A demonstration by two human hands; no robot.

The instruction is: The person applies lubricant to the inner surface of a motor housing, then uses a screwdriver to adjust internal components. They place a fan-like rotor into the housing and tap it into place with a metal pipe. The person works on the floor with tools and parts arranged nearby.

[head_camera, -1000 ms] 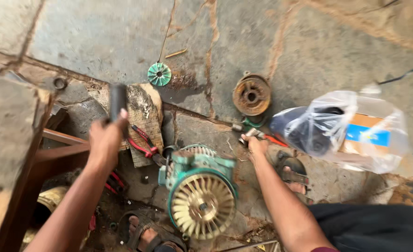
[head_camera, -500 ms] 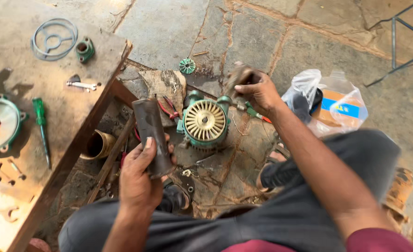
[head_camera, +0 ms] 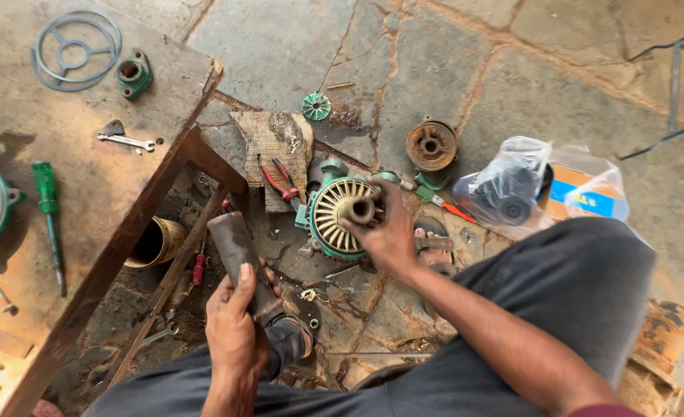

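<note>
A green motor body with a pale finned fan face (head_camera: 334,210) stands on the stone floor. My right hand (head_camera: 384,232) grips a short rusty metal tube (head_camera: 360,208) and holds it against the centre of the fan face. My left hand (head_camera: 238,328) is closed around the lower end of a thick dark metal bar (head_camera: 238,251), held tilted above the floor left of the motor. A sandalled foot (head_camera: 433,239) rests just right of the motor.
A wooden bench (head_camera: 87,193) at left carries a screwdriver (head_camera: 49,208), a spanner (head_camera: 126,140), a ring (head_camera: 76,46) and a green fitting (head_camera: 133,73). On the floor lie red pliers (head_camera: 280,179), a wood block (head_camera: 269,139), a rusty pulley (head_camera: 431,144), a plastic bag (head_camera: 527,185).
The view has swung back over my lap. My right hand has come down onto the motor's fan face with the rusty tube. My left hand has lowered the dark bar slightly.
</note>
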